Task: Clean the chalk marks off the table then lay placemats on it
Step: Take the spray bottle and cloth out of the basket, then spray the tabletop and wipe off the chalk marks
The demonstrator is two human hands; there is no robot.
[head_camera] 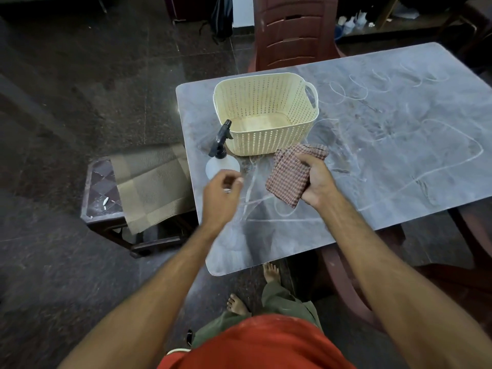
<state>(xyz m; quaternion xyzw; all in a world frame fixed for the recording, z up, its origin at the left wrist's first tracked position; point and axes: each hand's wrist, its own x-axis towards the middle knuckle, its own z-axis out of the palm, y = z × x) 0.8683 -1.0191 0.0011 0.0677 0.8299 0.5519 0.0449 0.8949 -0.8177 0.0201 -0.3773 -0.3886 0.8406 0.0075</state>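
left hand (221,198) hovers over the table (399,145), fingers loosely curled, holding nothing, just short of the spray bottle (221,158). right hand (314,179) grips a folded checked cloth (290,174). beyond both, basket (266,113); chalk marks (426,145) right of the hands; placemats (151,182) on a stool (101,187) left of the left hand.

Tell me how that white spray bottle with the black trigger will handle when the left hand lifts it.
The white spray bottle with the black trigger probably feels light, since its translucent body shows no clear liquid level. The tall trigger head likely makes it top-heavy and tippy. The left hand should probably wrap the neck rather than the rounded, perhaps slippery body.
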